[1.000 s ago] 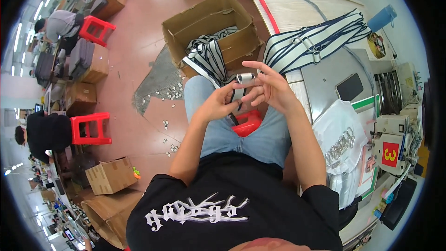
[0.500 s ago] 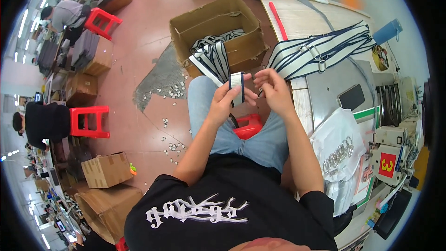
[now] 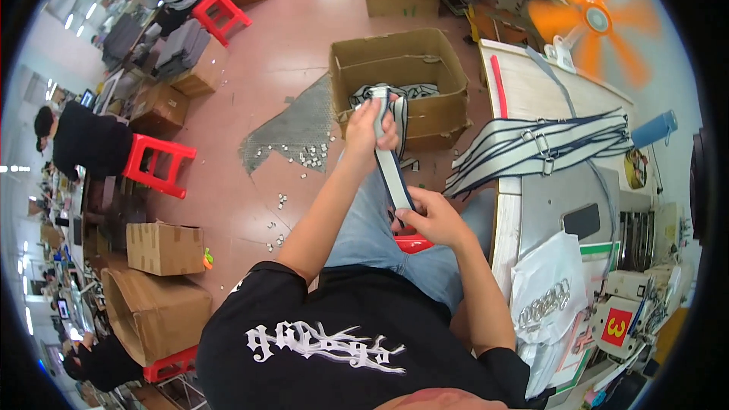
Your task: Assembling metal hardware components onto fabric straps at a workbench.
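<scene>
A white webbing strap with navy edges (image 3: 390,176) runs between my two hands above my lap. Up near the open cardboard box, my left hand (image 3: 364,129) is closed around the strap's upper part. My right hand (image 3: 434,218) pinches its lower end, close to my thigh. More striped webbing (image 3: 402,118) hangs over the rim of the cardboard box (image 3: 444,125) and lies inside it. On the table at my right, a bundle of similar straps (image 3: 493,153) carries metal buckles (image 3: 542,144).
The white table (image 3: 510,201) holds a phone (image 3: 581,220), a plastic bag (image 3: 562,254) with metal rings on it, a blue bottle (image 3: 653,129) and a sewing machine (image 3: 616,323). An orange fan (image 3: 596,19) stands beyond. Small white pieces (image 3: 307,156) litter the floor. Several people work at left.
My left hand has moved forward with the strap, and my right hand has come back toward my lap. The strap is now stretched lengthwise between them. The whole view has shifted.
</scene>
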`<action>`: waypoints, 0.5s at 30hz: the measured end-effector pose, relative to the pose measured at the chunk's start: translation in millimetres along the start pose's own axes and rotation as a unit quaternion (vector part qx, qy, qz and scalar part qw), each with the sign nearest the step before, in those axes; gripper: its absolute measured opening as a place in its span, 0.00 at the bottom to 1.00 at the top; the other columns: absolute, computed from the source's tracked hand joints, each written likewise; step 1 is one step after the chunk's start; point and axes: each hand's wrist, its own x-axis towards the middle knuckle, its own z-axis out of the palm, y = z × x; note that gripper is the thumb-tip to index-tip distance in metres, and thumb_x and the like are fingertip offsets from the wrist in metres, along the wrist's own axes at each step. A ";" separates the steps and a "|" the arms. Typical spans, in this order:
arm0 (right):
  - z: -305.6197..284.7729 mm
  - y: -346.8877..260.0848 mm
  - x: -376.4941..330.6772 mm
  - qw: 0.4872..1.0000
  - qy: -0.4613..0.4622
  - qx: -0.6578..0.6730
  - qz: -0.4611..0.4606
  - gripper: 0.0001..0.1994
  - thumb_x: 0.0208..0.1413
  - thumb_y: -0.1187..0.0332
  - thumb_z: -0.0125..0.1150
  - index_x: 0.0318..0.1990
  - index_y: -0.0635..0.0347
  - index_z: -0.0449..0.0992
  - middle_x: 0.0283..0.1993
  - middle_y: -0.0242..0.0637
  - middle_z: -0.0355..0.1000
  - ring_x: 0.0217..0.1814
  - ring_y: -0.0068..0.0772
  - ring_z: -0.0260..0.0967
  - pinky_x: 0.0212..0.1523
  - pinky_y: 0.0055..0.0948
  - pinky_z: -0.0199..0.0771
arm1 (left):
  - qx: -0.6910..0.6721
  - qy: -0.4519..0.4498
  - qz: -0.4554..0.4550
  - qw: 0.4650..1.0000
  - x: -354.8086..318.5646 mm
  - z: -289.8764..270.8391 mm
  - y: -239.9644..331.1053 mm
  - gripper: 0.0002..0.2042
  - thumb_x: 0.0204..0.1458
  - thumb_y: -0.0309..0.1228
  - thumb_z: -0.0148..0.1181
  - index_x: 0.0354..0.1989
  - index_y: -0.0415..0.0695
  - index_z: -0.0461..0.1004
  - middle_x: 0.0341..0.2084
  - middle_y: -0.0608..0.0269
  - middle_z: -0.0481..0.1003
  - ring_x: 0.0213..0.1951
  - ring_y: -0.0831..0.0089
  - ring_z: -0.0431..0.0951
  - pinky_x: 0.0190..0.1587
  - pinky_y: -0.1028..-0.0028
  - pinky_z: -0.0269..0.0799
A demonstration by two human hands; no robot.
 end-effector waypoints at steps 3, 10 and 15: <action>1.7 -1.9 -6.3 0.999 -0.047 -0.008 0.002 0.07 0.68 0.71 0.59 0.47 0.67 0.75 0.36 0.38 0.82 0.38 0.24 0.79 0.43 0.27 0.77 | 0.029 0.051 0.073 0.996 36.5 -22.9 32.0 0.16 0.76 0.39 0.42 0.57 0.40 0.70 0.24 0.68 0.67 0.17 0.80 0.61 0.19 0.77 0.56; 5.9 -84.5 -43.2 0.974 -0.218 -0.031 -0.057 0.10 0.69 0.69 0.58 0.51 0.66 0.74 0.34 0.40 0.84 0.38 0.32 0.84 0.43 0.32 0.82 | 0.124 0.211 0.189 0.951 106.4 -148.3 107.0 0.17 0.76 0.39 0.40 0.59 0.39 0.69 0.31 0.59 0.71 0.21 0.76 0.67 0.20 0.74 0.63; -12.6 -145.5 -108.0 0.941 -0.308 -0.018 -0.139 0.16 0.67 0.73 0.55 0.59 0.74 0.72 0.38 0.46 0.84 0.39 0.42 0.85 0.43 0.34 0.83 | 0.168 0.238 0.181 0.939 103.9 -181.9 102.3 0.17 0.76 0.39 0.41 0.59 0.39 0.68 0.32 0.58 0.71 0.22 0.75 0.68 0.21 0.73 0.66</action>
